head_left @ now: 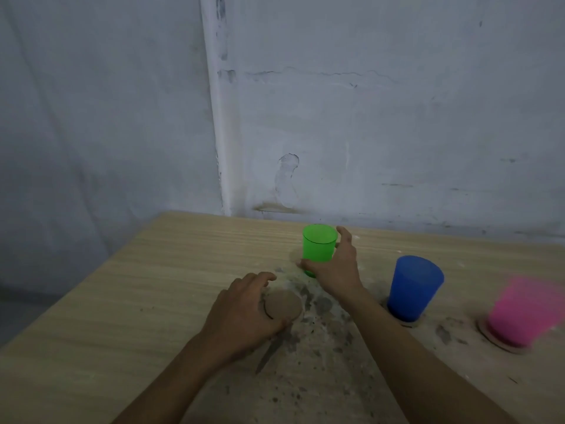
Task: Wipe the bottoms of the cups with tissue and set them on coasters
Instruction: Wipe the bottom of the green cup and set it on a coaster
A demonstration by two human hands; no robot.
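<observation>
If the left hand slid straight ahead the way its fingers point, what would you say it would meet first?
Probably the right hand, wrapped around the green cup. The left hand, resting on the round coaster, points up and to the right across the table; only stained tabletop lies between, though depth is uncertain.

You see a translucent green plastic cup point(319, 246), a blue plastic cup point(412, 287), a pink plastic cup point(519, 310), a round brown coaster point(282, 304), a pale wood-grain counter point(122, 286) with grey stains

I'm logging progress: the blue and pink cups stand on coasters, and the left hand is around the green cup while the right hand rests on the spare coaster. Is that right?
Not quite: the hands are swapped. In the head view the right hand is around the green cup, and the left hand rests on the spare coaster. The blue cup and pink cup do stand on coasters.
</observation>
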